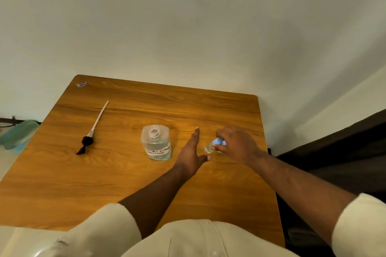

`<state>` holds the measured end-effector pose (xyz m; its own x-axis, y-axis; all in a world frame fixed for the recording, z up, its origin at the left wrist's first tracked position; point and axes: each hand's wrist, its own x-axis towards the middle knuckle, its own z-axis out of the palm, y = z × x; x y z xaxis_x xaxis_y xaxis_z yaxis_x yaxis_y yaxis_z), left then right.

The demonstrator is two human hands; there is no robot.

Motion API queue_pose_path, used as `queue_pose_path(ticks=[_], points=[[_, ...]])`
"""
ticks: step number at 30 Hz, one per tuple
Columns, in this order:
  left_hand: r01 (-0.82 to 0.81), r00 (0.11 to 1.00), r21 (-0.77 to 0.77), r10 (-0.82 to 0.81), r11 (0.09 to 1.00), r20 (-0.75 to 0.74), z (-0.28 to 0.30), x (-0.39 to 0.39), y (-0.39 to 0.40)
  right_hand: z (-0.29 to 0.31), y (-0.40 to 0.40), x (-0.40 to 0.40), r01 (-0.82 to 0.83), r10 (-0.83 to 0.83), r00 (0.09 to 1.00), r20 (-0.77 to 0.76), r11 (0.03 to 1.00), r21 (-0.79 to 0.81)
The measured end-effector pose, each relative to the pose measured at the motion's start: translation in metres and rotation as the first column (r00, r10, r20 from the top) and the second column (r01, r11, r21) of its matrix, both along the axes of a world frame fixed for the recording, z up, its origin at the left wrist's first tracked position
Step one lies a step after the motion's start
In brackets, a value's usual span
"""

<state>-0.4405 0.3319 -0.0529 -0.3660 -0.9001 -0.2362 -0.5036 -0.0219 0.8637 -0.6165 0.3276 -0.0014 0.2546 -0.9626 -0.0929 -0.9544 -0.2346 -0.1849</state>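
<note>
On table (125, 177): pump (88, 133) off big bottle (156, 145), neck open, done.
R hand (236, 144): fingers curled round small blue-cap bottle (211, 146).
L hand (191, 150): fingers straight, holds nothing.
To do: prob. uncap, pour.

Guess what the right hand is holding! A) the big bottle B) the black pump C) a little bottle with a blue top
C: the right hand grips the little bottle at its blue top; the black pump and big bottle sit untouched on the table.

L hand (191, 150) flat, R hand (236, 144) curled
</note>
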Motion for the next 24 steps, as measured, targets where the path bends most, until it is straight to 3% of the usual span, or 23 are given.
queue_pose_path(ticks=[5, 9, 24], points=[[-0.018, 0.991, 0.093, 0.006, 0.996, 0.132, -0.009, 0.016, -0.010, -0.025, -0.010, 0.000, -0.103, 0.101, 0.972, -0.211, 0.995, 0.002], [-0.034, 0.988, 0.170, 0.008, 0.985, 0.153, -0.015, 0.028, -0.002, -0.031, -0.018, 0.002, -0.147, 0.157, 0.930, -0.332, 0.988, 0.053], [0.010, 0.960, 0.288, -0.090, 0.958, 0.265, -0.027, 0.092, 0.022, -0.032, -0.003, 0.038, -0.119, 0.129, 0.943, -0.307, 0.992, 0.051]])
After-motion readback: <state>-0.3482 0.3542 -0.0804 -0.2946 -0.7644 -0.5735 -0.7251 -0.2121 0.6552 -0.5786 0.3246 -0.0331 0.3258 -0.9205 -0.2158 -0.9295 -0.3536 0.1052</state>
